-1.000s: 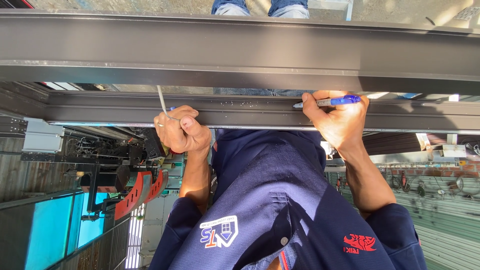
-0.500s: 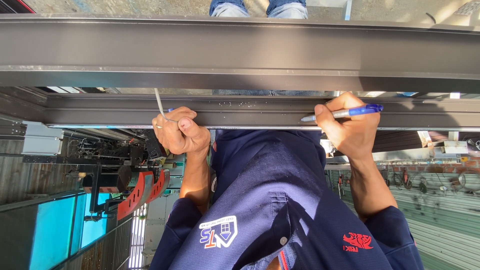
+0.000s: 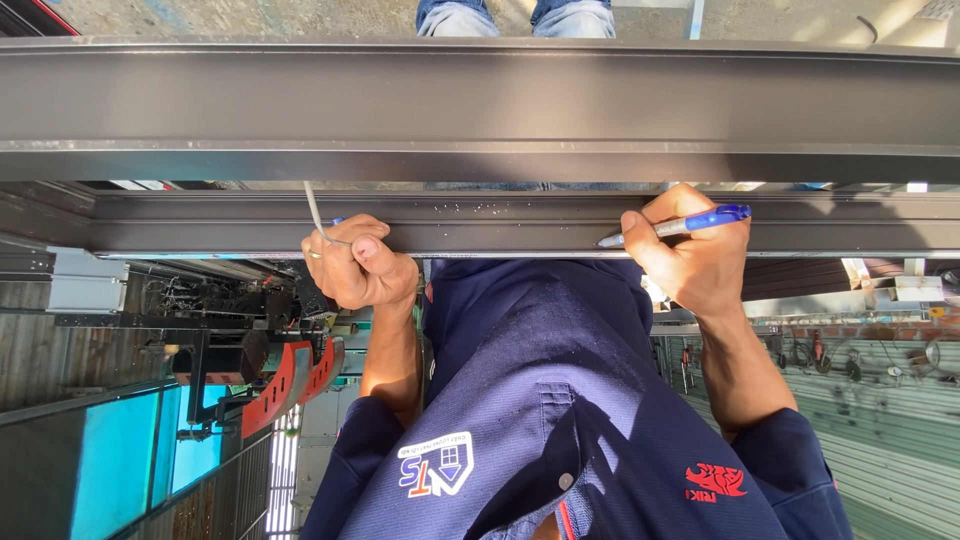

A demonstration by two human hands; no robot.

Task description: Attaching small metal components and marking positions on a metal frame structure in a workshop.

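Dark ribbed metal bar point(image 3: 520, 225) (dust-flecked) under right hand point(image 3: 690, 262), blue pen point(image 3: 675, 226).

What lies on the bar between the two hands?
In the head view, the dark metal bar between left hand and right hand is bare, save tiny pale specks.

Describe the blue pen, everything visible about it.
The blue pen is a slim ballpoint with a blue plastic-looking barrel and a silvery tapered front. It lies nearly level, tip toward image left, meeting the lower dark metal bar. The right hand pinches it between thumb and fingers, hiding the middle; the blue rear end juts past the knuckles.
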